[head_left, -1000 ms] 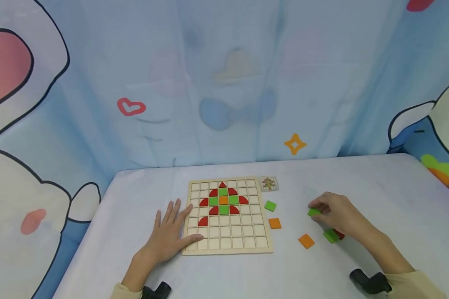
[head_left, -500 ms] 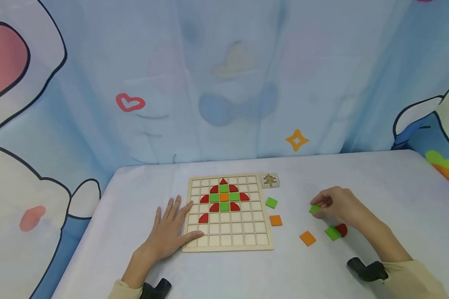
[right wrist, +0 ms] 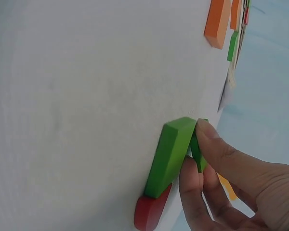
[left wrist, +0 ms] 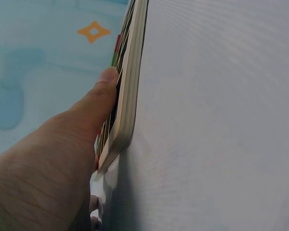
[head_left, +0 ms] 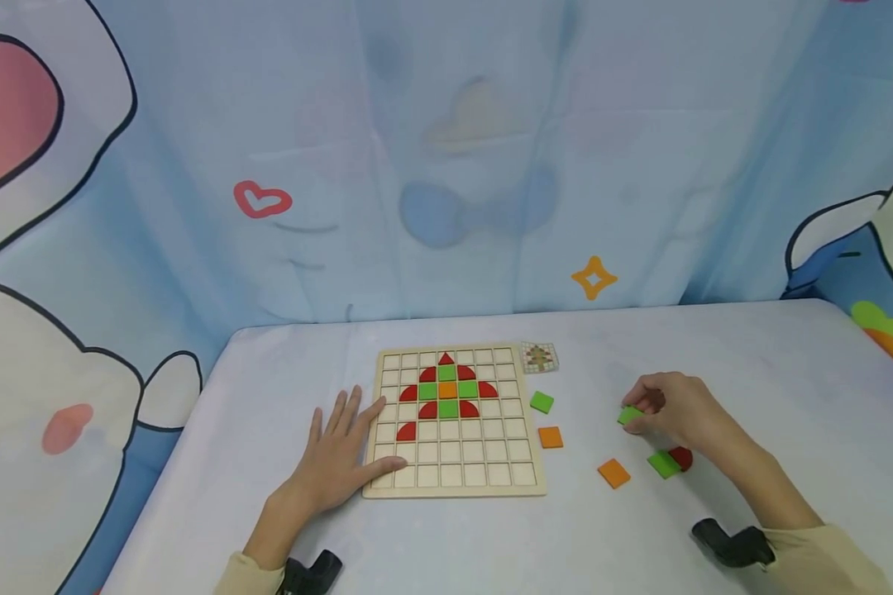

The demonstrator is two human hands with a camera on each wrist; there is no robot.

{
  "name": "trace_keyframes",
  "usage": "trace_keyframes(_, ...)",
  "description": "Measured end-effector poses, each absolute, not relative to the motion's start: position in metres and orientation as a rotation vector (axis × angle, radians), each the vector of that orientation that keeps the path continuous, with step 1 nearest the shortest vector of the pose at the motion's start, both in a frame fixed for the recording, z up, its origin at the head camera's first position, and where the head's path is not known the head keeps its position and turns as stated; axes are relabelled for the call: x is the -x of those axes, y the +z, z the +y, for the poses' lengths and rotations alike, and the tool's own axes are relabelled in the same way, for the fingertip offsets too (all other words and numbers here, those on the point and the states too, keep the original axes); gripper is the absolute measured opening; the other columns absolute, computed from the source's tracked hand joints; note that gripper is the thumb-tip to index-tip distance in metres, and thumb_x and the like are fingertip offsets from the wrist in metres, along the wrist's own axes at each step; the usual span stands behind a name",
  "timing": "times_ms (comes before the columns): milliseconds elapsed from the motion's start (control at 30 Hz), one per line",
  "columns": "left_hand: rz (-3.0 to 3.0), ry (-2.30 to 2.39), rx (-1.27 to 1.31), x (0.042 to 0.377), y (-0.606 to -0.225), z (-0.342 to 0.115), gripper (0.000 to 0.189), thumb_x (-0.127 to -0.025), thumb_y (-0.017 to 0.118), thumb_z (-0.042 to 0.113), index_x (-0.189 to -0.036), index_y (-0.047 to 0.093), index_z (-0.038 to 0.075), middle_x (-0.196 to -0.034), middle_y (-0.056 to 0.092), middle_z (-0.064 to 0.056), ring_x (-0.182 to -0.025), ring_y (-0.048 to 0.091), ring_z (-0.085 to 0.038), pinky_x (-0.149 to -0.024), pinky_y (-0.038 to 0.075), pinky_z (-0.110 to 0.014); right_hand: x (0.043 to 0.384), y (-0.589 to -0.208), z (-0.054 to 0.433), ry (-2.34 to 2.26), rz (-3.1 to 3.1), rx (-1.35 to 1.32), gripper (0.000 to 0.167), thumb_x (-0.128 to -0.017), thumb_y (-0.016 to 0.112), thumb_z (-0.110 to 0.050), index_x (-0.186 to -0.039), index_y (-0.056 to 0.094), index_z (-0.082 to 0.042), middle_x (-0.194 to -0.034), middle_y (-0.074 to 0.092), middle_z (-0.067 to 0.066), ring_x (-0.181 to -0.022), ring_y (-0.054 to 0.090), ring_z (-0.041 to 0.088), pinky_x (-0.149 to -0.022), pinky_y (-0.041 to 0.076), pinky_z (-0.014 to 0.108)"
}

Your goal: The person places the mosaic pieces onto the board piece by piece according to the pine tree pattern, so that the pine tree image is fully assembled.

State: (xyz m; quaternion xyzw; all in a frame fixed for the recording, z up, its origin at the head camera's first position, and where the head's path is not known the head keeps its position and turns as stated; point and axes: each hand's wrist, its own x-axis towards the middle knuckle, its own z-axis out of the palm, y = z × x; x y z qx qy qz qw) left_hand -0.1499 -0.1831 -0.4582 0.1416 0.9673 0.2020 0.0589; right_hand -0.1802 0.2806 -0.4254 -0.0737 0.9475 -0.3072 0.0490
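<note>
A wooden grid board (head_left: 484, 475) lies on the table, bearing red, green and orange tiles in a stepped pattern. My left hand (head_left: 335, 463) rests spread on its left edge, thumb and fingers straight. Seen from the left wrist, the thumb (left wrist: 94, 103) presses over the board's rim (left wrist: 127, 101). Off to the right, my right hand (head_left: 677, 417) pinches a green square tile (head_left: 628, 415) between thumb and fingers. Just below that hand lie another green tile (head_left: 664, 464) and a red rounded tile (head_left: 682, 459), touching each other; both appear larger in the right wrist view.
Between board and right hand lie a green tile (head_left: 542, 402) and two orange tiles, one (head_left: 551, 437) by the board and one (head_left: 613, 473) nearer the front. A small pattern card (head_left: 539, 358) sits at the board's upper right corner. A printed curtain (head_left: 454, 165) hangs behind the table.
My right hand has shifted slightly with the green tile still pinched, and the red rounded tile beneath it shows more fully. The left hand stays on the board. The head view has tilted a little.
</note>
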Motion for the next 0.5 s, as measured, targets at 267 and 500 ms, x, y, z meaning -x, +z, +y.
trace_keyframes(267,2.938,0.637,-0.450,0.149,-0.458,-0.182,0.093,-0.093,0.065,0.066,-0.165,0.035,0.014,-0.173,0.015,-0.022,-0.160,0.005,-0.043,-0.122,-0.001,-0.071,0.172,-0.426,0.274,-0.976,2.967,0.265,0.022,-0.075,0.090,0.004,-0.085,0.073,-0.005,-0.079,0.065,0.000,-0.077,0.060,0.019,-0.061,0.048,0.025)
trace_keyframes(500,2.930,0.615,-0.449,0.151,-0.458,-0.183,0.093,-0.094,0.065,0.065,-0.165,0.034,0.013,-0.173,0.013,-0.022,-0.160,0.003,-0.042,-0.122,-0.001,-0.071,0.172,-0.415,0.254,-0.952,3.037,0.390,0.017,-0.079,0.084,0.010,-0.087,0.075,-0.001,-0.080,0.068,0.001,-0.076,0.062,0.021,-0.062,0.054,0.026)
